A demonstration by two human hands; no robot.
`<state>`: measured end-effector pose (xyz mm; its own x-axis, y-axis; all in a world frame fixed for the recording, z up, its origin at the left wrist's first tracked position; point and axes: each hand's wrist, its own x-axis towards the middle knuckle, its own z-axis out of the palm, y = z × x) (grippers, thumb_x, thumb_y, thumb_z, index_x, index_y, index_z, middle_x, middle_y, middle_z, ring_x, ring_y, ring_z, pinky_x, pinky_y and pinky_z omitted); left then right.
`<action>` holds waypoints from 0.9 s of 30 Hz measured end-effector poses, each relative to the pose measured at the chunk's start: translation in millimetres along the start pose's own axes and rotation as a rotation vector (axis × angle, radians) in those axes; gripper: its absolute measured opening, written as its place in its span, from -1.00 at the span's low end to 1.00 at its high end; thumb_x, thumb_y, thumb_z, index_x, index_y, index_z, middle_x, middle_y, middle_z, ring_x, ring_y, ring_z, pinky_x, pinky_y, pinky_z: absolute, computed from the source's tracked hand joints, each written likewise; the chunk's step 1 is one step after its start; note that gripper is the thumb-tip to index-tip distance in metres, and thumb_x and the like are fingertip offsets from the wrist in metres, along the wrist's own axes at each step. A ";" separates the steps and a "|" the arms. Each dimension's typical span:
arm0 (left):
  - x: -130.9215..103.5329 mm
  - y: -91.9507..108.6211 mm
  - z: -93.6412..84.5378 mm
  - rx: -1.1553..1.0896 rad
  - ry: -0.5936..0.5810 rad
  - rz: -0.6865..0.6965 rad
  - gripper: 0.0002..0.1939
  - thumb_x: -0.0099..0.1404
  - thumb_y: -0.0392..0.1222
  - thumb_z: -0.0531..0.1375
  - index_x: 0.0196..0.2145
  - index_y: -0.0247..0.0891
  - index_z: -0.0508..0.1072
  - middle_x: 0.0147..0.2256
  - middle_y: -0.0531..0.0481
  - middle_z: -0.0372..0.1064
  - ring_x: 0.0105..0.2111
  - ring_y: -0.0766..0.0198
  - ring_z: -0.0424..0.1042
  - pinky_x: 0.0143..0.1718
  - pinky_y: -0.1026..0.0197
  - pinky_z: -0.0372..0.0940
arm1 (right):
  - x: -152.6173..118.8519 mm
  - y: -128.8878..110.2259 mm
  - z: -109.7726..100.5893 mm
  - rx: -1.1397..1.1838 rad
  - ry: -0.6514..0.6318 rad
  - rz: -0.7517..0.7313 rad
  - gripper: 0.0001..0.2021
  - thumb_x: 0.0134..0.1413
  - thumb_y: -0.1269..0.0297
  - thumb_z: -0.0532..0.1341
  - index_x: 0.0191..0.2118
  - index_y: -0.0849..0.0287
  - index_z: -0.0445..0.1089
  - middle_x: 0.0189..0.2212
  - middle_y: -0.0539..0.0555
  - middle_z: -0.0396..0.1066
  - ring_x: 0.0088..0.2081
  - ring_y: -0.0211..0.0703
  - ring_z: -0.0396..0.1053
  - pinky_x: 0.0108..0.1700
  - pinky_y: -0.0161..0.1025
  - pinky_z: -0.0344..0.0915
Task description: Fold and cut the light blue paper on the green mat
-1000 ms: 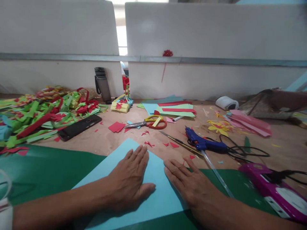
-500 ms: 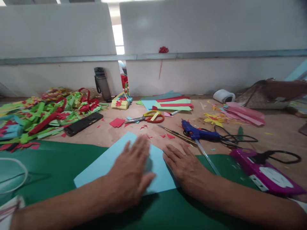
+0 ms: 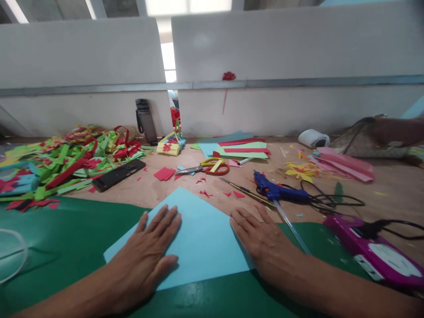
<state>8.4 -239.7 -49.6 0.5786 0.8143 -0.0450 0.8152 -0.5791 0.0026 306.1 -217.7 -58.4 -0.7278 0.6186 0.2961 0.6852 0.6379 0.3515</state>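
Note:
A light blue paper lies on the green mat, one corner pointing away over the brown table. My left hand rests flat on the paper's left part, its fingers extended and thumb apart. At the right edge of the paper, my right hand lies with its fingers stretched out, touching that edge. Neither hand grips anything. Scissors with yellow and red handles and a thin pointed tool lie beyond the paper.
Right of my hands are a blue glue gun and a magenta power strip. A phone, a heap of paper strips and a bottle stand or lie at left. Cut papers lie behind.
My left hand has slid left across the blue paper, uncovering its middle. My right hand stays at the right edge. The view has tilted up slightly.

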 end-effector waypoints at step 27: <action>39.2 16.1 -20.1 0.128 0.350 0.127 -0.66 0.32 -0.35 -0.08 -0.39 -0.26 0.46 -0.38 -0.08 0.49 -0.40 0.17 0.44 -0.26 0.04 0.30 | 43.2 39.5 -55.8 -0.409 0.170 -0.069 -0.78 0.06 0.62 0.00 -0.40 0.33 0.37 -0.50 0.21 0.41 -0.46 -0.04 0.33 -0.35 -0.12 0.10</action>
<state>44.7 -216.3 -31.2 0.6657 0.6870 0.2913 0.7401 -0.6579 -0.1393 300.1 -191.3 17.9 -0.7894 0.4745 0.3894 0.5919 0.4205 0.6876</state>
